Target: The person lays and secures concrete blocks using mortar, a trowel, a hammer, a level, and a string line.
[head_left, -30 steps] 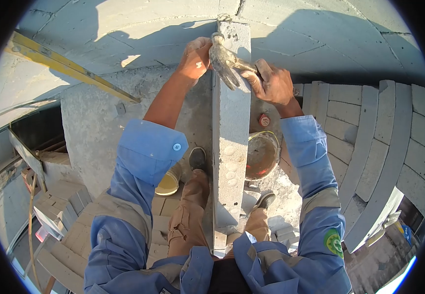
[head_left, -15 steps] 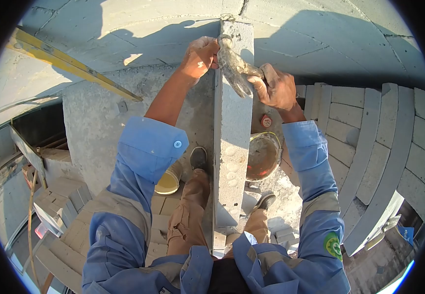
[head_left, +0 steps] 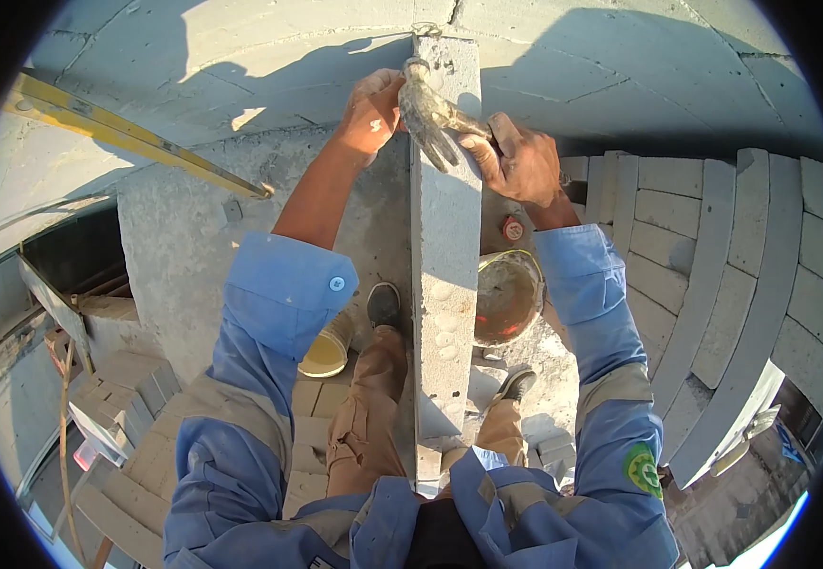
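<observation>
Over the block wall (head_left: 444, 284): I see the hammer (head_left: 425, 114) near its far end, shifted slightly toward the left side since the previous frame.
Right hand (head_left: 525, 163): my fingers grasp the hammer's handle.
Left hand (head_left: 370, 114): beside the wall's left edge, fingers curled; I cannot tell whether they grip anything.
Bucket (head_left: 533, 284): right of the wall.

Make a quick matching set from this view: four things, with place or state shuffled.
1. hammer
2. yellow bar
3. small red item
4. pale bucket

A. beside the left shoe
B. held in the right hand
C. right of the narrow block wall
D. slanting, upper left

Pairs: 1-B, 2-D, 3-C, 4-A
</observation>
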Demonstrator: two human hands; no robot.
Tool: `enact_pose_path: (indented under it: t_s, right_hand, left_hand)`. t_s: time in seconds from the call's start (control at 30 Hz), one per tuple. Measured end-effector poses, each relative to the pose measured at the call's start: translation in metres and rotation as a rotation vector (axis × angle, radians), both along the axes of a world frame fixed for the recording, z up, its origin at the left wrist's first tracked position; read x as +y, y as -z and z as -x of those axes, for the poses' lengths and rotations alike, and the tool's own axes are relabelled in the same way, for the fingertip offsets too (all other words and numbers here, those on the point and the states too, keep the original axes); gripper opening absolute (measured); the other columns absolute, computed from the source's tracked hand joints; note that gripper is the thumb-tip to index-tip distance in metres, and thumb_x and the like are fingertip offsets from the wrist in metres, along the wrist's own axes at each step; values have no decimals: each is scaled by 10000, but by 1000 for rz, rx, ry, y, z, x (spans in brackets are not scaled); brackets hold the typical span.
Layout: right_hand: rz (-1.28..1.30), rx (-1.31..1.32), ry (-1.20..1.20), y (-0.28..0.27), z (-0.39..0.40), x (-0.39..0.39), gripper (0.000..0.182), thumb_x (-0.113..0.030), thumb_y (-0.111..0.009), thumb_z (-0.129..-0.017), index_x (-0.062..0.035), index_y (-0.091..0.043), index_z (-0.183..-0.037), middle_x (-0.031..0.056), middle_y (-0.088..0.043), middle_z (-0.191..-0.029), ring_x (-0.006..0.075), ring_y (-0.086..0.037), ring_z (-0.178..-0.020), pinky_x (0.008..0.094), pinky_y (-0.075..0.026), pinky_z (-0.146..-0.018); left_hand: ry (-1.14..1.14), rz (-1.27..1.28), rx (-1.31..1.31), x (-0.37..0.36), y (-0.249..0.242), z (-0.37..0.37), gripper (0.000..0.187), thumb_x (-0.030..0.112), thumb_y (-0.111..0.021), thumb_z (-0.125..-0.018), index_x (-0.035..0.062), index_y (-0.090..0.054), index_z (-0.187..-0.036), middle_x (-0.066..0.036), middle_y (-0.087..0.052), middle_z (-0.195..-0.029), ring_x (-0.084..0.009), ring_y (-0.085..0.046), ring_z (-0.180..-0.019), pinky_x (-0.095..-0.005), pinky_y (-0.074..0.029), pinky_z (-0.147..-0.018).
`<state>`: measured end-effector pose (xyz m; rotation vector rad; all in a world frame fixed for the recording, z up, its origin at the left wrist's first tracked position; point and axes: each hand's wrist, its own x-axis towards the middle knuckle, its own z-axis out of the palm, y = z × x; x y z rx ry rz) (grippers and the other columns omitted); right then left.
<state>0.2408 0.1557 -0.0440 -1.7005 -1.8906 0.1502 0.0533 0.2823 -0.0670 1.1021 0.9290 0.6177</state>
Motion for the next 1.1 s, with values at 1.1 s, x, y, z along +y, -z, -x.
enact_pose_path:
  t_s: [1.1]
  right_hand:
    - [957, 595, 825, -78, 96, -428, 473, -481, -539, -964, -24, -647, -1022, 236, -648, -735, 411, -658, -714, 466, -492, -650]
  left_hand:
    - [-76, -513, 737, -212, -22, 48, 605, 464, -490, -994, -28, -505, -1347, -243, -569, -1217, -385, -568, -1118, -452, -457, -956]
